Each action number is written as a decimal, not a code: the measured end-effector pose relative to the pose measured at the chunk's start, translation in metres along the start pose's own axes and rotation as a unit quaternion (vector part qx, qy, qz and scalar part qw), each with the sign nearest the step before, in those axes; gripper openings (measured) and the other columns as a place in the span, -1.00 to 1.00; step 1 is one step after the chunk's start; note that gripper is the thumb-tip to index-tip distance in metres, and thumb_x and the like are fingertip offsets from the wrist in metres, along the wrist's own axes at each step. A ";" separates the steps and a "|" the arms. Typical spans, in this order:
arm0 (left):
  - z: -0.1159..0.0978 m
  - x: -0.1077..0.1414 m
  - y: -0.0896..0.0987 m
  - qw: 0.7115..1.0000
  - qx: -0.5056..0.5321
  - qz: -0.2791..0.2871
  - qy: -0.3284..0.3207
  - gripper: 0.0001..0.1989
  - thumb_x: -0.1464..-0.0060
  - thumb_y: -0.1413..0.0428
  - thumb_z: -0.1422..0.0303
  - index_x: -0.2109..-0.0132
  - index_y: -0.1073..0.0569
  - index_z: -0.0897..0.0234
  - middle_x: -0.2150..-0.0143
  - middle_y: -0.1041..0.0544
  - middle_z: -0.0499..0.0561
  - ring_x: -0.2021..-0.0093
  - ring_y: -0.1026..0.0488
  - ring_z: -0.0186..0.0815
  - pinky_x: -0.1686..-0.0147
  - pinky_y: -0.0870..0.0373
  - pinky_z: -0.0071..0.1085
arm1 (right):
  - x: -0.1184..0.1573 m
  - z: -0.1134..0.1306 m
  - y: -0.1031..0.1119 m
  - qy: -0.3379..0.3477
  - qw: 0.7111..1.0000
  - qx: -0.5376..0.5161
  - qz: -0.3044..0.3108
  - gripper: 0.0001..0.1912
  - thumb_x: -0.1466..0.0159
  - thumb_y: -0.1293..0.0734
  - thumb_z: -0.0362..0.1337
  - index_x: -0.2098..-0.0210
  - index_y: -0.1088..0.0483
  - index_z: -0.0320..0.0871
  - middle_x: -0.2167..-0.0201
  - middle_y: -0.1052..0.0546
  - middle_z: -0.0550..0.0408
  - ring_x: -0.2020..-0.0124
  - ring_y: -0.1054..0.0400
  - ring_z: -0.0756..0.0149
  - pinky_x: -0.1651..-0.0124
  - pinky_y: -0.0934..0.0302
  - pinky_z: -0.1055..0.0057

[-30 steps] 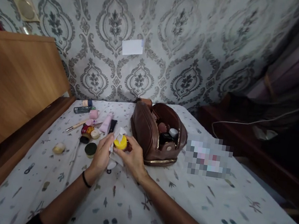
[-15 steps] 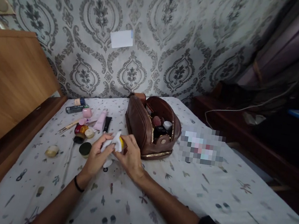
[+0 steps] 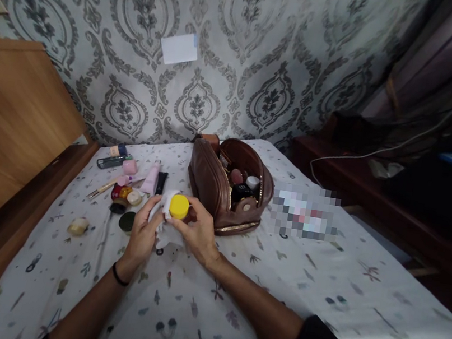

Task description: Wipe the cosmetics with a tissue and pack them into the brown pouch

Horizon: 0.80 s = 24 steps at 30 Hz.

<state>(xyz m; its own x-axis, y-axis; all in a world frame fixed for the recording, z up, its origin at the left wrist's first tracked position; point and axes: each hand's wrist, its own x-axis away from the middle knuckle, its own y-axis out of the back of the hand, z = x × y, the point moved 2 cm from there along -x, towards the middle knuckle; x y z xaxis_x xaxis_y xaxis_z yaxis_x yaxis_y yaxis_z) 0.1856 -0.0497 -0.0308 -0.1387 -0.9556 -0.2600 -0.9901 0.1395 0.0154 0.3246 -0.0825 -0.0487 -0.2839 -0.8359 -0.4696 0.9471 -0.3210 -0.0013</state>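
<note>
My left hand (image 3: 143, 235) is closed on a crumpled white wipe (image 3: 165, 234), which lies against a small jar with a yellow lid (image 3: 179, 206). The fingers of my right hand (image 3: 199, 232) grip that jar from the right, its lid facing me. Just behind my right hand stands a brown leather cosmetic bag (image 3: 211, 184), unzipped, with a black box (image 3: 241, 193), a white-capped item (image 3: 253, 182) and other cosmetics inside. A dark green round lid or jar (image 3: 127, 221) lies left of my left hand.
On the patterned tablecloth (image 3: 239, 307), left, are a pink tube (image 3: 150, 177), a black tube (image 3: 161, 183), brushes (image 3: 102, 188), a cream jar (image 3: 78, 226) and several small bottles. A wooden panel (image 3: 16, 121) borders the left side; a blurred-out patch (image 3: 304, 212) lies right of the bag.
The yellow lid has turned into full view between my hands, where the wipe mostly covered it before. The wipe now hangs lower, beneath the jar. The camera view has shifted slightly.
</note>
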 end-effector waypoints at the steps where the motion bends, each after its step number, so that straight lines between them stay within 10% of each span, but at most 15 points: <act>1: -0.002 0.000 0.000 1.000 -0.007 0.001 -0.008 -0.76 0.00 -0.19 0.30 0.13 -0.53 0.18 0.22 -0.56 -0.03 0.21 -0.48 -0.27 0.21 -0.40 -0.44 | 0.000 -0.001 0.000 -0.018 1.000 -0.019 -0.002 -0.49 -0.12 -0.50 -0.06 0.02 -0.42 -0.14 0.16 -0.54 0.01 0.23 -0.44 0.25 0.21 -0.35 0.38; 10: 0.001 -0.001 0.003 0.998 -0.012 0.037 -0.044 -0.93 -0.05 -0.19 0.31 0.29 -0.54 0.16 0.35 -0.50 -0.07 0.28 -0.45 -0.28 0.20 -0.37 -0.41 | -0.001 0.000 -0.004 -0.088 0.982 -0.166 -0.016 -0.47 -0.07 -0.51 -0.11 0.04 -0.31 -0.10 0.18 -0.54 0.06 0.22 -0.46 0.27 0.16 -0.38 0.37; 24: -0.002 0.003 -0.001 0.992 -0.079 0.065 -0.067 -0.74 -0.30 0.02 0.19 0.00 -0.43 0.18 0.07 -0.54 0.01 0.09 -0.47 -0.26 0.07 -0.39 -0.39 | 0.002 0.001 -0.005 -0.026 0.996 -0.079 0.026 -0.53 -0.08 -0.53 -0.10 0.07 -0.44 -0.10 0.15 -0.41 0.05 0.21 -0.39 0.31 0.26 -0.34 0.46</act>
<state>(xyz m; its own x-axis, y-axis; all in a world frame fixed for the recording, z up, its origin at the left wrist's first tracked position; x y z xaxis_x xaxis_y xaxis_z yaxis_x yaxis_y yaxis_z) 0.1859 -0.0529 -0.0295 -0.2718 -0.8876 -0.3719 -0.9565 0.2065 0.2063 0.3191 -0.0828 -0.0489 -0.2378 -0.8731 -0.4256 0.9712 -0.2063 -0.1195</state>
